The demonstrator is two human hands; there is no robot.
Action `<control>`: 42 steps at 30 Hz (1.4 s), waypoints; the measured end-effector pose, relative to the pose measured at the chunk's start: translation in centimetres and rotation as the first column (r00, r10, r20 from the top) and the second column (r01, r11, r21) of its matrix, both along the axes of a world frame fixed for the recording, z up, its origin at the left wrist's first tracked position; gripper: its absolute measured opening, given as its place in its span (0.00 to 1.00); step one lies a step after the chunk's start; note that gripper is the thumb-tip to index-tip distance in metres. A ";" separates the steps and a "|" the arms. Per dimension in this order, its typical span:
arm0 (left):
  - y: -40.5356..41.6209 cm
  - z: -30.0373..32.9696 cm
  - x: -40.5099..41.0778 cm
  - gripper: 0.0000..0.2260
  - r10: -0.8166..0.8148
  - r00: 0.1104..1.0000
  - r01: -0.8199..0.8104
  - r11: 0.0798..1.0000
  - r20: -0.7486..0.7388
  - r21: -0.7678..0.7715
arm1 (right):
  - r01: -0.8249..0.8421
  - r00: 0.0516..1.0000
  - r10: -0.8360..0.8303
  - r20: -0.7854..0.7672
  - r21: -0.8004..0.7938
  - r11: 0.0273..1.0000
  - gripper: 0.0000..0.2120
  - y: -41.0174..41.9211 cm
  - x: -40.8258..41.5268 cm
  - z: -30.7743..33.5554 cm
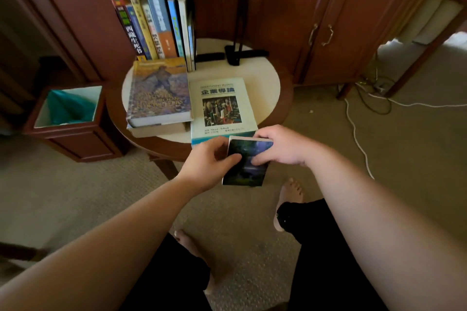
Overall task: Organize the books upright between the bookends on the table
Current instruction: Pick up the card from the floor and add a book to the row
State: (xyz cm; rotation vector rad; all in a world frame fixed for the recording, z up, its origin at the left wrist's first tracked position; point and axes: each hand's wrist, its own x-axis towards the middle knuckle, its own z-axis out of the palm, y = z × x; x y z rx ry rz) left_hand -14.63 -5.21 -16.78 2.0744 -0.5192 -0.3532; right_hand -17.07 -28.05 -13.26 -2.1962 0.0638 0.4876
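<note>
Small dark book [249,161], lower centre, off the worktop [262,78]: my left hand [207,163] and right hand [283,148] pinch its opposite edges with their fingers [233,159], I judge to turn it upright for the gap beside the bookend [240,30], upper centre.

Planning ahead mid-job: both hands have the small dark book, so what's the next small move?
Probably turn the small dark book, held by the left hand and right hand, upright and carry it into the gap between the standing row and the black bookend.
</note>
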 end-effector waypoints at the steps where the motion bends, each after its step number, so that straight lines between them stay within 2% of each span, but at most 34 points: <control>1: -0.1 0.6 0.2 0.07 0.025 0.997 -0.030 0.997 -0.068 -0.073 | 0.049 0.998 -0.051 0.023 0.067 0.997 0.14 0.1 0.2 0.5; 4: 0.0 2.8 1.9 0.07 0.088 0.976 -0.135 0.963 -0.202 -0.232 | 0.174 0.971 -0.208 0.117 0.248 0.953 0.15 0.7 1.3 1.6; 8: -0.7 5.8 6.5 0.05 0.112 0.974 -0.179 0.914 -0.196 -0.364 | 0.237 0.922 -0.332 0.199 0.388 0.891 0.18 1.2 5.7 3.1; 12: -2.1 7.9 13.6 0.05 0.101 0.975 -0.185 0.863 -0.198 -0.470 | 0.238 0.912 -0.360 0.195 0.463 0.854 0.09 0.8 13.4 5.5; 15: -3.1 8.7 19.1 0.05 0.137 0.973 -0.210 0.855 -0.185 -0.474 | 0.241 0.911 -0.365 0.192 0.471 0.849 0.03 0.0 19.0 6.0; 17: -3.1 8.9 22.0 0.07 0.177 0.968 -0.238 0.869 -0.175 -0.434 | 0.241 0.919 -0.345 0.189 0.424 0.873 0.02 -0.4 21.7 5.8; 19: -2.7 9.1 24.2 0.07 0.219 0.970 -0.241 0.908 -0.101 -0.343 | 0.212 0.930 -0.304 0.206 0.373 0.903 0.02 -0.5 23.5 5.4; 21: -2.2 9.3 25.6 0.08 0.245 0.969 -0.230 0.949 0.040 -0.217 | 0.187 0.924 -0.294 0.244 0.383 0.905 0.06 -0.1 24.7 4.7; 23: -1.8 9.6 26.8 0.12 0.283 0.929 -0.264 0.958 0.239 -0.109 | 0.180 0.907 -0.310 0.287 0.400 0.898 0.07 0.4 25.6 4.0; 25: -1.5 10.2 28.2 0.15 0.298 0.804 -0.315 0.947 0.515 -0.057 | 0.199 0.874 -0.350 0.337 0.409 0.891 0.08 0.8 26.4 3.5; 27: -1.2 11.3 29.9 0.16 0.190 0.603 -0.342 0.939 0.775 0.035 | 0.229 0.822 -0.407 0.397 0.425 0.876 0.09 0.9 26.9 3.1; 28: -1.1 12.0 30.9 0.17 0.110 0.518 -0.372 0.922 0.848 0.108 | 0.233 0.795 -0.436 0.422 0.450 0.862 0.10 1.0 27.0 3.2; 29: -1.0 12.7 32.0 0.19 0.022 0.481 -0.399 0.896 0.877 0.196 | 0.231 0.769 -0.458 0.446 0.474 0.849 0.10 1.1 27.1 3.2; 30: -0.9 13.4 32.9 0.21 -0.065 0.495 -0.408 0.863 0.866 0.298 | 0.226 0.747 -0.471 0.468 0.488 0.843 0.10 1.3 27.2 3.3; 33: -0.2 14.1 34.6 0.25 -0.197 0.621 -0.384 0.767 0.758 0.514 | 0.205 0.682 -0.465 0.564 0.463 0.862 0.04 2.0 27.3 3.5; 34: 0.1 13.8 34.9 0.25 -0.203 0.633 -0.378 0.761 0.747 0.528 | 0.197 0.650 -0.452 0.610 0.440 0.876 0.01 2.3 27.3 3.6; 36: 0.7 13.5 35.2 0.26 -0.199 0.612 -0.372 0.781 0.765 0.501 | 0.201 0.555 -0.421 0.718 0.375 0.905 0.07 3.2 27.8 3.8; 38: 1.0 13.4 35.4 0.25 -0.185 0.599 -0.373 0.796 0.779 0.476 | 0.211 0.444 -0.385 0.809 0.323 0.923 0.09 4.4 28.4 4.3; 40: 0.9 13.7 35.5 0.24 -0.182 0.609 -0.366 0.799 0.772 0.477 | 0.249 0.330 -0.369 0.869 0.297 0.922 0.08 5.6 28.9 4.7; 42: 0.8 13.8 35.5 0.24 -0.182 0.623 -0.357 0.799 0.760 0.484 | 0.301 0.271 -0.360 0.893 0.276 0.913 0.09 6.3 29.7 4.5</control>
